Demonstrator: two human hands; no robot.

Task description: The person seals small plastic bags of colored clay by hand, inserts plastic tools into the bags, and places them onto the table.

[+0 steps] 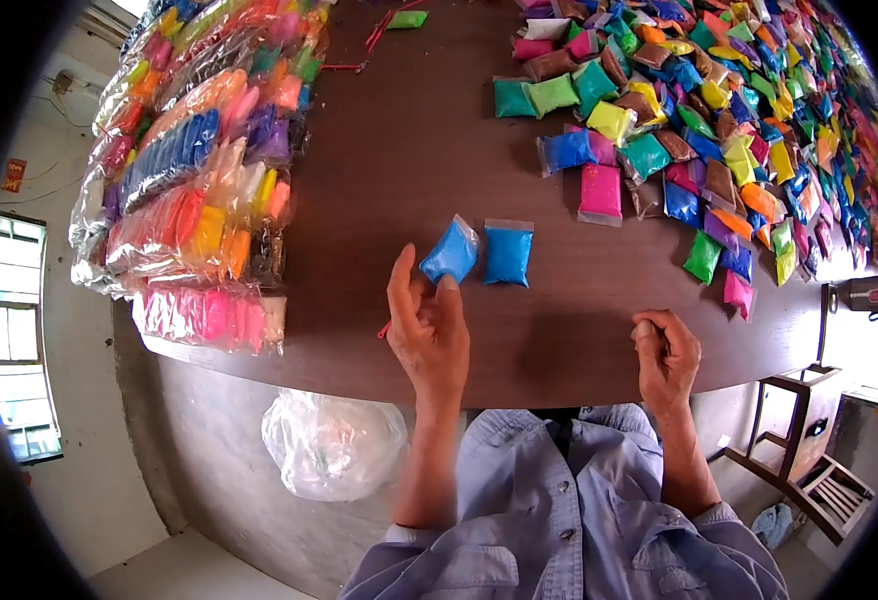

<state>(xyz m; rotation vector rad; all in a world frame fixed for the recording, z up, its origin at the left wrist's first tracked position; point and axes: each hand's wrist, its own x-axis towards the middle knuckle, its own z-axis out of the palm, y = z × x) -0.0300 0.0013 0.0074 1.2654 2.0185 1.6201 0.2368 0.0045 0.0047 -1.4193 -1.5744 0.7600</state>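
Between the thumb and fingers of my left hand [427, 320] is a light blue packet [451, 250], tilted above the brown table. Just right of it, a second blue packet [508, 254] lies flat and upright on the tabletop, apart from my hands. My right hand [667, 350] is at the table's front edge on the right, its fingers curled and thumb pressed to the forefinger. Whether anything small is in that pinch cannot be made out. A pink packet [600, 193] lies at the near left edge of a big pile of coloured packets [719, 120].
Stacked clear bags of coloured packets [184, 200] line the table's [399, 150] left side. A green packet [407, 19] and red ties [377, 35] lie at the back. Below the front edge are a clear plastic bag [334, 445] and, right, a wooden chair [804, 440].
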